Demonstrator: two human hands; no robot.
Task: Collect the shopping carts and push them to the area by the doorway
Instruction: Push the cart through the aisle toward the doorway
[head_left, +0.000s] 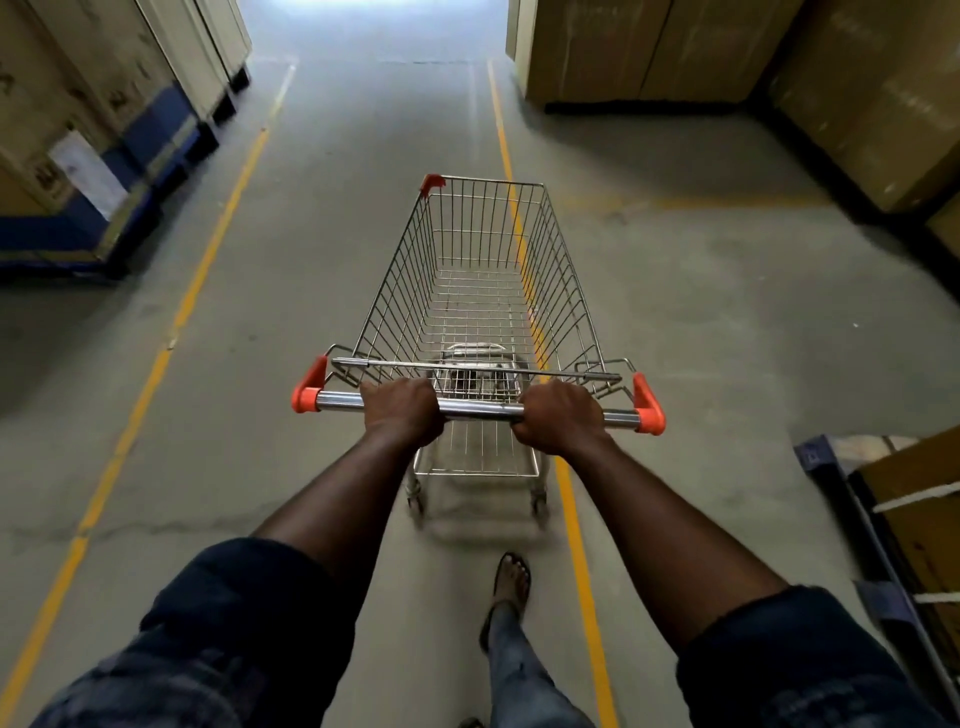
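right now both hands are wrapped around the shiny handle bar (480, 408) of a wire shopping cart (480, 291), which stands in the middle of the aisle just ahead of the person. the left hand (402, 413) is clenched on the bar toward its left end, the right hand (558, 415) clenched on it toward the right end, with a bare stretch of bar between them. orange caps (306, 399) close off each end of the bar, and another orange corner piece (432, 183) sits on the far left corner of the basket. the basket holds nothing that can be made out; its wheels below look blurred.

the cart sits on a grey concrete floor (291, 291), between two yellow floor lines, the left yellow line (208, 260) well to its left and the right yellow line (576, 535) running under its right side. on the far left stand tall cartons (78, 78) on blue pallets (156, 135); on the far right, big brown cardboard boxes (649, 47). near right, the edge of another pallet stack (893, 509) shows. far ahead, the aisle ends in a bright opening (374, 21). dark rolled sleeves (234, 623) cover the upper arms, and a sandalled foot (511, 577) is stepping forward behind the cart.
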